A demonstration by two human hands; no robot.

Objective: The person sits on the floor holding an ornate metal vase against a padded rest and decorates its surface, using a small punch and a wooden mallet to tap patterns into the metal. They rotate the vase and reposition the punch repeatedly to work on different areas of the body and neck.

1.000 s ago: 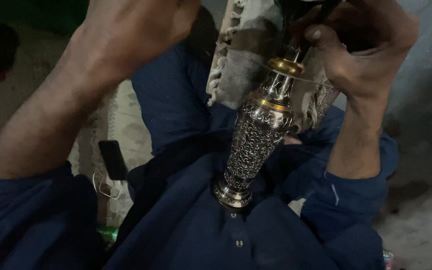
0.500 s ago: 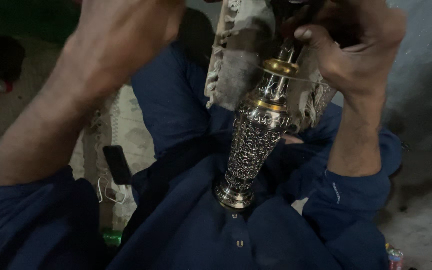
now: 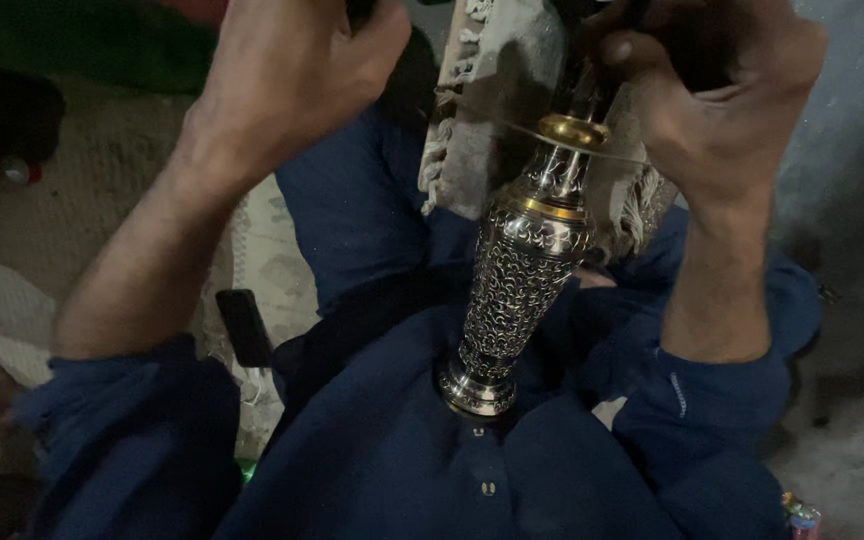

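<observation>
An ornate silver vase with engraved pattern and gold bands leans against my chest, its round foot pressed into my blue shirt. My right hand is closed around something dark at the vase's upper end, above the gold collar. My left hand is fisted at the upper left, gripping a dark item at the top edge that is mostly out of frame. A thin wire or rod runs across just under the gold collar.
A grey fringed cloth lies behind the vase over my lap. A small black object rests on a pale patterned mat at the left. The floor at the right is dusty grey concrete; small colourful items sit at the bottom right.
The view has shifted slightly; both hands stay at the vase's top end, the left fist moving a little right toward the cloth. The vase keeps its lean.
</observation>
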